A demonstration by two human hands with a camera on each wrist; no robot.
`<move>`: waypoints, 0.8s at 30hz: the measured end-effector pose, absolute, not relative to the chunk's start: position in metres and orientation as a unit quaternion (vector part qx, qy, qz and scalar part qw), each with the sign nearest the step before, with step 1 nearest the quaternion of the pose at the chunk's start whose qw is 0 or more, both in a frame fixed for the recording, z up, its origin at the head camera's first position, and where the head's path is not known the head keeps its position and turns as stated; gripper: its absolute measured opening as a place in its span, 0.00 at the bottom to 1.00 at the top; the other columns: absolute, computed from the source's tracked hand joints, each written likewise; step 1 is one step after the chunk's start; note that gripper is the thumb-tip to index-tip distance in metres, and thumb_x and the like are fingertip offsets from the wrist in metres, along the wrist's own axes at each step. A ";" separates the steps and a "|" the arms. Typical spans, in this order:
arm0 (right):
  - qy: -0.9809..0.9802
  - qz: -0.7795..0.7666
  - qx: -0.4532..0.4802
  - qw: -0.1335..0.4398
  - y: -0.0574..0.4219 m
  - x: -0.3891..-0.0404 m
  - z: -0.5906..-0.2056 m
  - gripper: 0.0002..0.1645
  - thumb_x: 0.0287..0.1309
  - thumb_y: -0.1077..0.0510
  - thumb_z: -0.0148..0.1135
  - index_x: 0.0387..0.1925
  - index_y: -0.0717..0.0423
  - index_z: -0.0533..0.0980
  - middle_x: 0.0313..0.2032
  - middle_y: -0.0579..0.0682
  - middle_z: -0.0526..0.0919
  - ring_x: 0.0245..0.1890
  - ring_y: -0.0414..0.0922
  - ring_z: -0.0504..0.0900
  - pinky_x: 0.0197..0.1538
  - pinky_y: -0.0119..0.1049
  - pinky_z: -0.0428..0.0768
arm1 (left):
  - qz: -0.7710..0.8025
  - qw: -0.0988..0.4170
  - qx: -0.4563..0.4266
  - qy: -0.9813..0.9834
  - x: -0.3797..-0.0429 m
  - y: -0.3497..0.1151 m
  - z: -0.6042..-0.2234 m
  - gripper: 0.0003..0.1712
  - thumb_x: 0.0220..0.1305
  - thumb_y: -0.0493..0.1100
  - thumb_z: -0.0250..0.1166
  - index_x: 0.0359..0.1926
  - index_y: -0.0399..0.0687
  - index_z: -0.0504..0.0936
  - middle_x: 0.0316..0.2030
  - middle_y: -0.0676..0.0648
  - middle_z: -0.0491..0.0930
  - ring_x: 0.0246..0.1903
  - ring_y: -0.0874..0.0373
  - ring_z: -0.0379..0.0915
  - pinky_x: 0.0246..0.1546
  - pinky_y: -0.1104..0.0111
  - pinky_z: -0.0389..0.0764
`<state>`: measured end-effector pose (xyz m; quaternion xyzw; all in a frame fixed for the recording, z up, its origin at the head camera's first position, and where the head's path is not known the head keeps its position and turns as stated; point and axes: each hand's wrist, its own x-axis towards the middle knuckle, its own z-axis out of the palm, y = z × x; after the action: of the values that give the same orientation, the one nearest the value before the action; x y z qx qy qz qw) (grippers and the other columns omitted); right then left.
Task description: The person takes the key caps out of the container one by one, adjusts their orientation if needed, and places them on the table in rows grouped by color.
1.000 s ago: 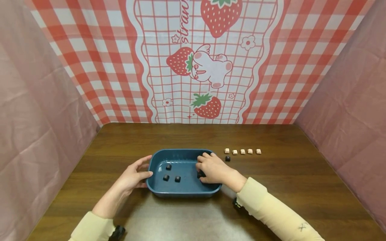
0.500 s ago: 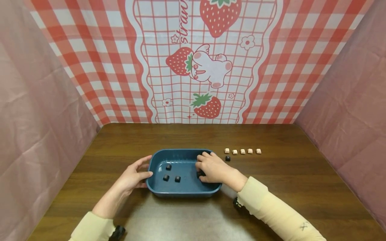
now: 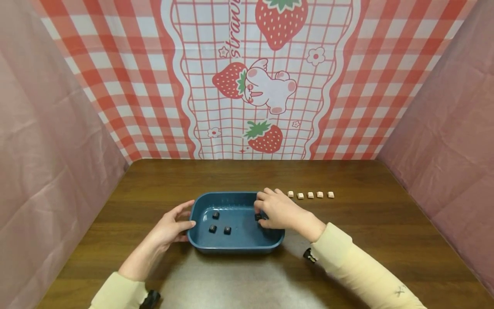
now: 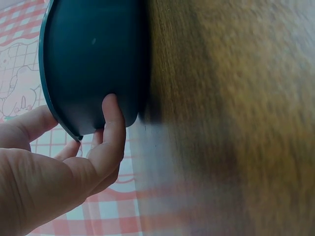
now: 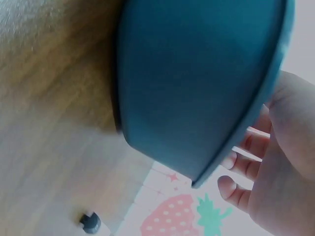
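In the head view, my right hand (image 3: pixel 278 209) is over the right end of a blue tray (image 3: pixel 235 249), pinching a small black keycap (image 3: pixel 258 217) between thumb and fingers. Three more black keycaps (image 3: pixel 212 229) lie loose on the tray's floor, toward its left half. My left hand (image 3: pixel 170 225) rests against the tray's left end with fingers spread. The left wrist view shows a fingertip (image 4: pixel 111 101) pressed on the outer wall. From the right wrist, the tray wall (image 5: pixel 192 93) hides the pinched keycap.
Several white keycaps (image 3: pixel 310 195) form a row on the wooden table (image 3: pixel 366 240), right of the tray. One black keycap (image 5: pixel 91 222) near them shows in the right wrist view. A checked strawberry cloth (image 3: pixel 146 86) hangs behind, and pink cloth (image 3: pixel 444 128) at the sides.
My right hand has shifted slightly up and to the right with the black keycap, now covering the black keycap on the table in the head view. The left hand stays put.
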<state>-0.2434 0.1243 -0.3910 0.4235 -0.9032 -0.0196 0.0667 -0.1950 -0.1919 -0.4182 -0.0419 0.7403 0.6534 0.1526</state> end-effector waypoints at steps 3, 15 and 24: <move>-0.903 -0.012 0.423 0.072 0.128 -0.244 -0.387 0.12 0.45 0.46 0.71 0.29 0.44 0.77 0.35 0.44 0.74 0.39 0.46 0.70 0.36 0.41 0.67 | 0.652 0.153 -0.042 0.741 -0.195 -0.192 -0.419 0.35 0.63 0.31 0.57 0.70 0.49 0.59 0.61 0.31 0.64 0.44 0.45 0.76 0.38 0.53 0.82; -0.907 -0.011 0.412 0.093 0.144 -0.245 -0.369 0.12 0.45 0.47 0.71 0.27 0.44 0.75 0.31 0.43 0.71 0.36 0.45 0.68 0.34 0.39 0.64 | 0.648 0.154 -0.047 0.744 -0.195 -0.192 -0.417 0.34 0.63 0.31 0.57 0.69 0.50 0.60 0.61 0.32 0.64 0.43 0.45 0.76 0.38 0.53 0.82; -0.911 -0.018 0.396 0.111 0.158 -0.249 -0.359 0.13 0.42 0.47 0.72 0.27 0.44 0.76 0.32 0.42 0.72 0.37 0.45 0.70 0.35 0.40 0.67 | 0.645 0.158 -0.049 0.747 -0.194 -0.193 -0.417 0.34 0.64 0.32 0.58 0.69 0.51 0.60 0.62 0.32 0.63 0.45 0.44 0.76 0.39 0.52 0.82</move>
<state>-0.2486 0.1584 -0.3594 0.3959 -0.9114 -0.0177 0.1111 -0.1943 -0.1929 -0.4169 -0.0495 0.7465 0.6445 0.1577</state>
